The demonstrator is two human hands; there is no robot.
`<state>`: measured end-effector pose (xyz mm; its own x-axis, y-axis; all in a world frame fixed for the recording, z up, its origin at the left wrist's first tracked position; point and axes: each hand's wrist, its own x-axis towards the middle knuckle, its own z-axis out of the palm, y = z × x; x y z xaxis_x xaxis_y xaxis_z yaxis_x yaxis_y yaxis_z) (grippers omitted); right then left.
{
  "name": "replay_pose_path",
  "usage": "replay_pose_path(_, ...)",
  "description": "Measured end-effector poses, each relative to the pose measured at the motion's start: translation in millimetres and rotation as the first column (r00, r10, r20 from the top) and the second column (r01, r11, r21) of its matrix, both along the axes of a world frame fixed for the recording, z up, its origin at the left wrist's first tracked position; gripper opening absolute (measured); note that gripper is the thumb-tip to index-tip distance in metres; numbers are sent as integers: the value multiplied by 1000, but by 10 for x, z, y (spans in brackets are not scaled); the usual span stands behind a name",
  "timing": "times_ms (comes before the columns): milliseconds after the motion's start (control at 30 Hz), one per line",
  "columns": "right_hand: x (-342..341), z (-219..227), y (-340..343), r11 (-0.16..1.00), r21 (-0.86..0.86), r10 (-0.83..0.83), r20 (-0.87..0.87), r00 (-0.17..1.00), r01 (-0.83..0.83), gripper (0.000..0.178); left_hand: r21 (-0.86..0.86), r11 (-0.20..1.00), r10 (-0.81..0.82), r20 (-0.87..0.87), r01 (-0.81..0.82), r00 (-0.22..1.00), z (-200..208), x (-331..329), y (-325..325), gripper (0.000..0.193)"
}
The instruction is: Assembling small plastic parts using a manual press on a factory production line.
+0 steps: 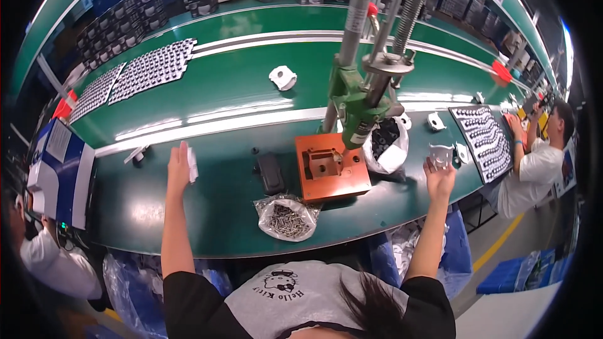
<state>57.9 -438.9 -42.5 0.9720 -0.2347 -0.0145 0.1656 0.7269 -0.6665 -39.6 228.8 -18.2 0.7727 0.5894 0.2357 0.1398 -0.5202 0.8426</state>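
My left hand [179,164] is over the left part of the bench, its fingers pointing forward, with a white plastic part [193,164] held against its inner side. Off to the right, my right hand [440,180] is turned palm up and grips a curved white plastic part [441,155] at the fingers. Between my hands stands a hand press [367,97] with a green body. Under its ram lies an orange fixture block [333,182] with a recess on top; no hand touches it.
A bag of metal screws or pins [286,220] and a black device [271,173] lie left of the block. Right of it is a bag of black parts [385,144]. A tray of small parts [482,141] sits near a co-worker [534,163]. One white housing [283,78] rests on the green belt [226,88].
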Motion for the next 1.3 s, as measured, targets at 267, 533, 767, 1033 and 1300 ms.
replay_pose_path(267,-104,579,890,948,18,294,335,895,-318,41,-589,713,-221,326,380,919,255,111,-1230,33)
replay_pose_path(533,-856,931,2577,571,-811,526,247,814,-123,56,-135,770,-551,354,624,756,647,-192,-2603,27)
replay_pose_path(767,-1045,819,2677,538,-817,628,227,744,-205,69,-298,746,-471,395,595,788,652,-291,-2763,34)
replay_pose_path(1033,-1116,805,2642,634,-526,694,64,717,-567,61,-207,797,-481,349,567,804,636,-269,-2745,33)
replay_pose_path(1300,-1085,781,2578,579,-587,735,76,674,-566,71,-314,745,-447,419,588,790,482,-261,-2753,30)
